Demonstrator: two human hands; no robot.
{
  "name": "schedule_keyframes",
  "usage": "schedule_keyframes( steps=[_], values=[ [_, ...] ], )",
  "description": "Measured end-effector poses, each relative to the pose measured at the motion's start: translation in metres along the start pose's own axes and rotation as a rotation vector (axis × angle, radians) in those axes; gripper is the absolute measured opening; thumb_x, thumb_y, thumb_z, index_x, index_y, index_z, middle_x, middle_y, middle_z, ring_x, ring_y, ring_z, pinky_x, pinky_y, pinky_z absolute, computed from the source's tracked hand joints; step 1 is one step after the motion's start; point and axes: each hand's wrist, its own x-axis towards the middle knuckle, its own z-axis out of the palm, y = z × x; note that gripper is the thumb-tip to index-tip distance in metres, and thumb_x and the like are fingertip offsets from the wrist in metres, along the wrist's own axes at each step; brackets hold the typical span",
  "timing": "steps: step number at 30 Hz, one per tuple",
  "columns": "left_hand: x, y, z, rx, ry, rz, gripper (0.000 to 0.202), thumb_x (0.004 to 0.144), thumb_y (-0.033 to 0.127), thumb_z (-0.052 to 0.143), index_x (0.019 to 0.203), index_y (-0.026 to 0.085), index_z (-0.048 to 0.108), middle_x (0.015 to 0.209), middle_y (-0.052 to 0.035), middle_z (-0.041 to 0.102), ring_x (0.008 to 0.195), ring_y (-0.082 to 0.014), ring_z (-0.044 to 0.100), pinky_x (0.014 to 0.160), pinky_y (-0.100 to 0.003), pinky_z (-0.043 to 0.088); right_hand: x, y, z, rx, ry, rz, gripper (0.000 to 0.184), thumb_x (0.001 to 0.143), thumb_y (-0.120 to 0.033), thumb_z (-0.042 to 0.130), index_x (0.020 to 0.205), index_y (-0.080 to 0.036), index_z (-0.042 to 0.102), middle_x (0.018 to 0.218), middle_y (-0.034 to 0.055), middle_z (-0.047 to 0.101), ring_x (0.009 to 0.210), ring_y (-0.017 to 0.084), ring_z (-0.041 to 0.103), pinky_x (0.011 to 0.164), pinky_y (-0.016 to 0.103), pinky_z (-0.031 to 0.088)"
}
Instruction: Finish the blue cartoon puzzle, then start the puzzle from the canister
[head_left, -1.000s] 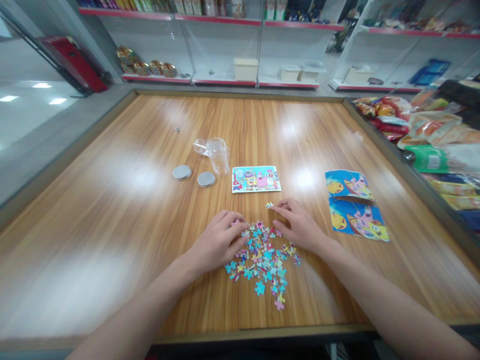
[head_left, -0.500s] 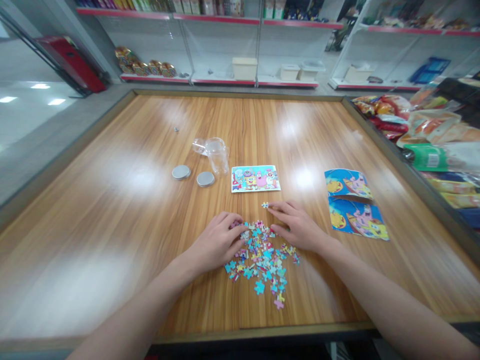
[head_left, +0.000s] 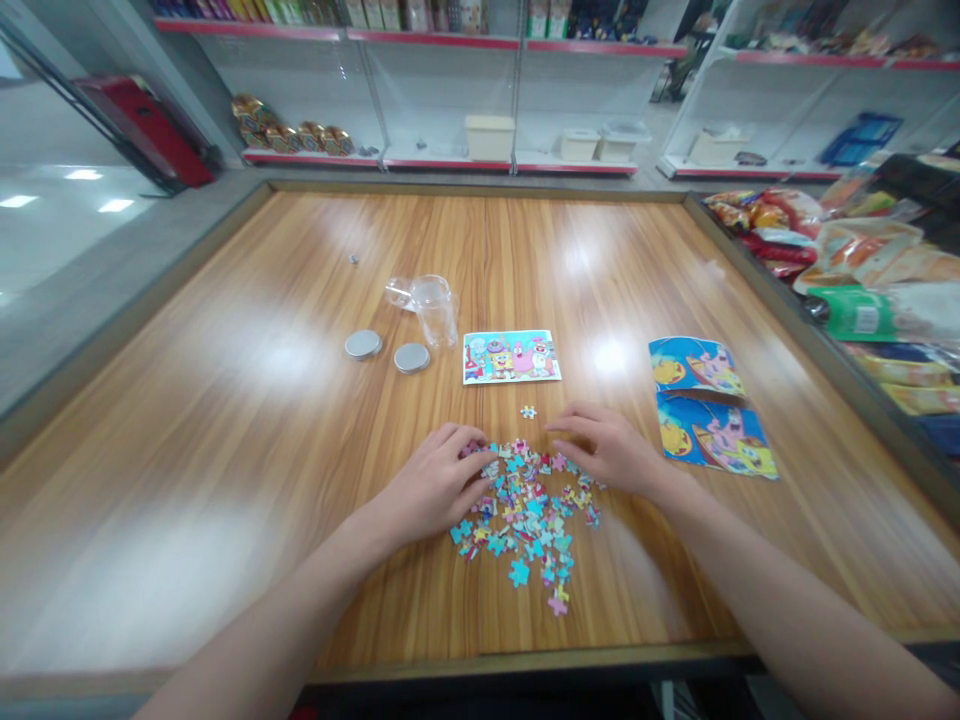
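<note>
A heap of small colourful puzzle pieces (head_left: pixel 525 515) lies on the wooden table (head_left: pixel 247 420) in front of me. My left hand (head_left: pixel 439 482) rests on the heap's left edge, fingers loosely bent with their tips on the pieces. My right hand (head_left: pixel 611 447) lies at the heap's upper right, fingers stretched out to the left and holding nothing. One single puzzle piece (head_left: pixel 529 411) lies alone just beyond the heap, a little left of my right fingertips and not touching them. A small cartoon picture card (head_left: pixel 511 357) lies behind that piece.
Two round metal lids (head_left: pixel 386 351) and clear plastic jars (head_left: pixel 435 308) stand at the left of the card. Two blue cartoon pictures (head_left: pixel 709 405) lie at the right. Snack bags (head_left: pixel 847 270) are piled past the table's right edge. Shop shelves (head_left: pixel 450 80) line the back.
My right hand pushed the single piece a little leftward, let it go, and drew back toward the heap. The left hand has barely moved.
</note>
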Motion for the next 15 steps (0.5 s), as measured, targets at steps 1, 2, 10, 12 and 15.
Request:
schedule_keyframes(
  steps=[1,2,10,12,15],
  values=[
    [0.0,0.0,0.0,0.0,0.001,0.0,0.028,0.1,0.03,0.054,0.125,0.021,0.064,0.123,-0.0133,0.057,0.113,-0.0277,0.053,0.097,-0.05,0.052,0.0,-0.001,-0.002,-0.016,-0.036,0.003,0.016,0.097,-0.027,0.059,0.101,-0.018,0.071,0.091,0.0065,0.068,0.084,0.017,0.063,0.073,0.031,0.049],
    [0.0,0.0,0.0,0.0,0.002,-0.001,0.028,0.1,0.03,0.055,0.125,0.021,0.064,0.123,-0.0132,0.057,0.113,-0.0277,0.054,0.096,-0.05,0.052,-0.001,-0.003,-0.005,-0.03,-0.08,0.012,0.015,0.096,-0.027,0.06,0.093,-0.018,0.071,0.082,0.0044,0.067,0.076,0.016,0.062,0.068,0.029,0.045],
    [-0.001,0.0,0.002,-0.033,-0.011,-0.015,0.027,0.099,0.029,0.057,0.124,0.021,0.064,0.118,-0.0112,0.057,0.105,-0.024,0.057,0.092,-0.045,0.054,-0.01,-0.02,-0.03,-0.043,-0.368,0.127,0.019,0.088,-0.04,0.073,0.089,-0.021,0.072,0.06,-0.0034,0.06,0.053,0.01,0.052,0.054,0.024,0.03],
    [-0.001,-0.001,0.002,-0.038,-0.019,-0.019,0.027,0.099,0.029,0.057,0.124,0.021,0.064,0.117,-0.0108,0.057,0.103,-0.0233,0.058,0.091,-0.044,0.054,-0.011,-0.023,-0.03,-0.069,-0.416,0.157,0.021,0.085,-0.041,0.076,0.091,-0.022,0.071,0.064,-0.0018,0.064,0.057,0.012,0.056,0.054,0.025,0.031],
    [-0.001,0.0,0.002,-0.041,-0.04,-0.025,0.027,0.099,0.029,0.057,0.124,0.021,0.064,0.116,-0.0104,0.057,0.101,-0.0227,0.059,0.089,-0.042,0.054,-0.011,-0.029,-0.024,-0.076,-0.468,0.183,0.013,0.085,-0.033,0.076,0.087,-0.022,0.07,0.067,-0.0011,0.068,0.059,0.013,0.06,0.055,0.025,0.032]
  ],
)
